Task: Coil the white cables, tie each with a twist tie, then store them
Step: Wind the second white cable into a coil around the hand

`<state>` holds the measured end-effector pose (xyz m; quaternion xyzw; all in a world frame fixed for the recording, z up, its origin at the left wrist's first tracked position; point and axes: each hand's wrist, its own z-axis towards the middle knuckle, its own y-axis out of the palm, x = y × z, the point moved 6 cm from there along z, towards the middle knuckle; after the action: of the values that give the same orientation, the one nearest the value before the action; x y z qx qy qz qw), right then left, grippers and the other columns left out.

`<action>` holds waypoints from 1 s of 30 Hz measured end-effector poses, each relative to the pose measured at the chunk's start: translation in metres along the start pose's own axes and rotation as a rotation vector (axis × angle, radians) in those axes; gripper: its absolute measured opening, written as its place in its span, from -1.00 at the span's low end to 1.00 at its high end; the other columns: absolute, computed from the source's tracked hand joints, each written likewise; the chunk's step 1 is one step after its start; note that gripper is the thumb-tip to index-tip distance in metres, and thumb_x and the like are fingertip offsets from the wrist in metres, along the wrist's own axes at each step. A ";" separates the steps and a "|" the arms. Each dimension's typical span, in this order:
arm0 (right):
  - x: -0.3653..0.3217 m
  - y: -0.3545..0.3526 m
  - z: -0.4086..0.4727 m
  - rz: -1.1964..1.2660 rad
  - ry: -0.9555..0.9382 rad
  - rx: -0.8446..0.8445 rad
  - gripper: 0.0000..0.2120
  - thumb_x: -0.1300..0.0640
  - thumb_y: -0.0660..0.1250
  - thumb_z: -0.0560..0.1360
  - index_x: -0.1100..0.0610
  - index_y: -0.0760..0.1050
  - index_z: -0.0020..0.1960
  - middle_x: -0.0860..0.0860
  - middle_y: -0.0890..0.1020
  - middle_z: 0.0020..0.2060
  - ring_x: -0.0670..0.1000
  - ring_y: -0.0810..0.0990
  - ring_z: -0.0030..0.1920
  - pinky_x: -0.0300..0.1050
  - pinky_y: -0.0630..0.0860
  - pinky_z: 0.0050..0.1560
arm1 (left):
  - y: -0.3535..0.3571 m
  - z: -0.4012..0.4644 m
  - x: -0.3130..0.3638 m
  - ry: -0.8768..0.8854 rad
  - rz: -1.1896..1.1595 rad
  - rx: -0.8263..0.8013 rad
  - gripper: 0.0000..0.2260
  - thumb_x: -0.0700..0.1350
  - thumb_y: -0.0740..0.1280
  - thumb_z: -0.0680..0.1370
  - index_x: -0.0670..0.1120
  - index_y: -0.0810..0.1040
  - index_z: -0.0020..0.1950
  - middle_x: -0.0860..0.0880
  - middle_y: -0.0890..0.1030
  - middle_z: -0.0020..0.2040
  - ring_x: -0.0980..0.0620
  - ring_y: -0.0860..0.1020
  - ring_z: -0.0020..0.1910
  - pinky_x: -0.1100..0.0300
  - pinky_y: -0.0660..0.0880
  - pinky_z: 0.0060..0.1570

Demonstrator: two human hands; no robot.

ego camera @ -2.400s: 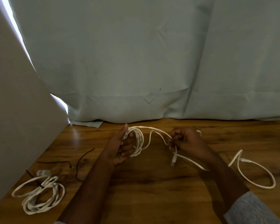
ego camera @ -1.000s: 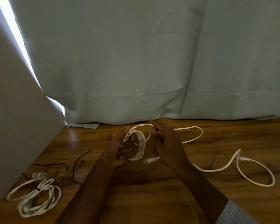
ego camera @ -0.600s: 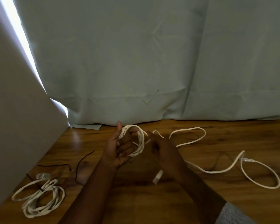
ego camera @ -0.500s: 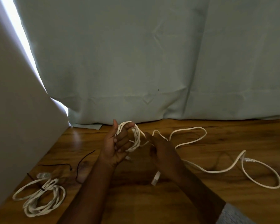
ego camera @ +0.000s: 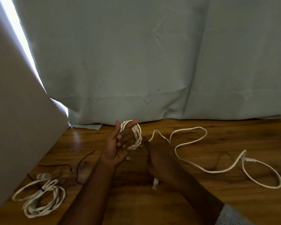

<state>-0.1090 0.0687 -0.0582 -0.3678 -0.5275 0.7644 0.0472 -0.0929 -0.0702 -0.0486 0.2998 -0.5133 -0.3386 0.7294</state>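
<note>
Pale curtain backs a wooden floor. Coiling is underway: left hand grasps the coil; right hand pinches the cable, whose slack needs winding on. 1 tied bundle lies left.

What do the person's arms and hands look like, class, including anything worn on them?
Both hands are bare: no gloves, rings or watch show on the left hand or the right hand. The left forearm is uncovered down to the picture's edge. The right arm wears a light grey, speckled sleeve, pushed up so the forearm is bare.
</note>
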 end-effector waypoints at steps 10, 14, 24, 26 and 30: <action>-0.004 0.018 0.002 0.130 -0.082 -0.092 -0.44 0.21 0.44 0.41 -0.02 0.43 0.38 -0.02 0.62 0.12 -0.02 0.62 0.08 -0.17 0.57 0.00 | -0.006 0.003 0.008 0.227 0.250 0.315 -0.52 -0.01 0.11 0.64 -0.37 0.34 0.39 0.05 0.39 -0.37 0.18 0.36 -0.49 0.25 0.49 -0.33; -0.001 0.021 0.004 0.111 -0.102 -0.088 -0.53 0.15 0.44 0.40 -0.06 0.51 0.29 -0.07 0.64 0.08 -0.07 0.64 0.02 -0.10 0.63 0.01 | -0.008 0.003 0.004 0.282 0.369 0.392 -0.53 -0.05 0.21 0.59 -0.34 0.36 0.39 0.02 0.42 -0.35 0.13 0.36 -0.47 0.19 0.49 -0.31; -0.013 -0.001 0.002 -0.072 -0.301 0.117 -0.81 0.11 0.28 0.57 0.09 0.61 0.12 0.03 0.65 0.00 -0.02 0.57 -0.01 -0.18 0.46 -0.03 | -0.002 -0.004 -0.011 0.247 1.196 0.417 -0.84 -0.09 0.23 0.66 0.13 0.57 0.10 0.04 0.52 -0.34 -0.04 0.48 -0.31 0.02 0.43 -0.23; -0.016 -0.015 0.002 -0.035 -0.359 0.209 -0.82 0.10 0.27 0.58 0.07 0.64 0.06 0.01 0.67 -0.07 -0.05 0.57 -0.09 -0.20 0.39 -0.10 | 0.001 -0.007 -0.012 0.213 1.226 0.402 -0.77 -0.09 0.27 0.65 0.07 0.54 0.29 0.01 0.56 -0.24 0.05 0.52 -0.24 0.13 0.48 -0.23; -0.004 -0.032 0.004 0.211 -0.322 0.288 -0.88 0.00 0.36 0.51 -0.05 0.58 0.04 -0.08 0.69 -0.11 -0.09 0.62 -0.07 -0.08 0.56 -0.06 | 0.006 -0.011 -0.024 0.022 1.076 0.456 -0.80 -0.16 0.31 0.61 -0.02 0.64 0.20 0.02 0.70 -0.13 0.08 0.66 -0.14 0.22 0.55 -0.15</action>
<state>-0.1193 0.0778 -0.0284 -0.2838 -0.3723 0.8812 -0.0657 -0.0873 -0.0467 -0.0606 0.1498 -0.6458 0.2018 0.7209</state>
